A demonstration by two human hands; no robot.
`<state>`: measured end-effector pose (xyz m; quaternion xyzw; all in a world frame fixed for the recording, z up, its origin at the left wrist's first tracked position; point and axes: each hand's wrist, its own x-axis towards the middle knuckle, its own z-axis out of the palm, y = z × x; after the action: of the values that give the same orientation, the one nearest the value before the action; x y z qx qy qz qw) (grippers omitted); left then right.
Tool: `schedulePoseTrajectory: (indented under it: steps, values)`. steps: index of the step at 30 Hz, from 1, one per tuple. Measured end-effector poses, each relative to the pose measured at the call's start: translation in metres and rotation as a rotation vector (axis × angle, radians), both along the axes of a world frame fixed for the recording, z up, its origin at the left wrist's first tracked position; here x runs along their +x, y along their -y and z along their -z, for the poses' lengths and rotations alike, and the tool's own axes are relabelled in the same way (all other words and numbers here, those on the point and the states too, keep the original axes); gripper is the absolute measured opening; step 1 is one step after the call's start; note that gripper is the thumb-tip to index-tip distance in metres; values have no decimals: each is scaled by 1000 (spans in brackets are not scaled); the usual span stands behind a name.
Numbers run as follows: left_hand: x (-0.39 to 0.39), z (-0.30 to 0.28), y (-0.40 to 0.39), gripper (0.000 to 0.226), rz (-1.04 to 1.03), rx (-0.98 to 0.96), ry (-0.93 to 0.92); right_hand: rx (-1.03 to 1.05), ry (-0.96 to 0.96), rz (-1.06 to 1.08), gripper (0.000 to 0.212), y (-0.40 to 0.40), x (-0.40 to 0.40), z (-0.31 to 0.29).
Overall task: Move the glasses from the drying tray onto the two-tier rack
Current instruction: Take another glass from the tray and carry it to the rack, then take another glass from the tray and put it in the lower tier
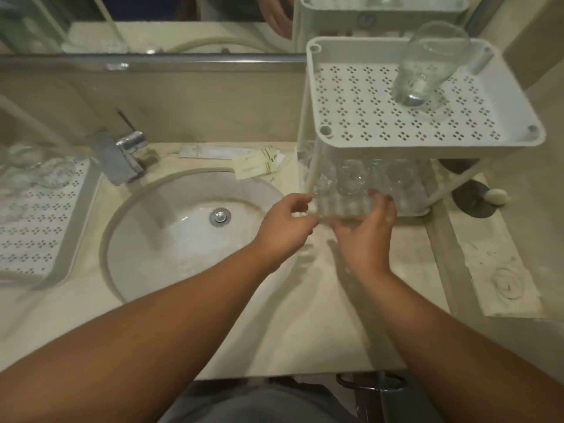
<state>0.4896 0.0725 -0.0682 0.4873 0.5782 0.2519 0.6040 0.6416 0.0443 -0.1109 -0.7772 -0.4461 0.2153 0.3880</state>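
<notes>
The glass [341,206] you are placing sits between your two hands at the front edge of the rack's [427,141] lower tier, just in front of the glasses already standing there. Your right hand [366,236] cups it from below and the side, fingers curled up round its wall. Your left hand [287,227] holds its other side with thumb and fingertips, though blur makes the exact contact hard to read.

Slide it in low, since the upper tier hangs close overhead (one glass [424,65] already stands up there). Steer clear of the corner post [314,172] by your left fingers. Set it down flat beside its neighbours without knocking them; glass on glass will chip or topple easily. Let go only once it rests steady.

More glasses wait on the tray [45,227] across the sink [189,227].
</notes>
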Motion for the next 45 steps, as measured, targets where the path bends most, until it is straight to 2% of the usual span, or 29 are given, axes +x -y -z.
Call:
schedulePoseTrajectory:
  steps: [11, 15, 24, 27, 32, 34, 37, 41, 45]
  values:
    - [-147, -41, -12, 51, -116, 186, -155, -8, -166, -221, 87, 11, -138, -36]
    - [-200, -63, -21, 46, -202, 175, -111, -52, -145, -306, 93, 1, -191, -47]
    - [-322, -110, -37, 47, -298, 345, -146, -10, -104, -517, 96, -38, -307, -76]
    - [-359, -120, -41, 40, -360, 350, -142, 67, -83, -596, 86, -50, -344, -82]
    - [-416, -130, -51, 34, -458, 364, -189, 111, -29, -683, 47, -75, -399, -89]
    - [-437, -128, -54, 32, -500, 351, -222, 122, 12, -714, 38, -86, -418, -91]
    - [-464, -118, -60, 27, -560, 311, -255, 143, 56, -758, 31, -100, -445, -91]
    - [-490, -99, -68, 3, -622, 265, -390, 149, 114, -823, 31, -119, -475, -89]
    - [-505, -76, -78, 10, -632, 249, -561, 87, 183, -871, 31, -138, -500, -82]
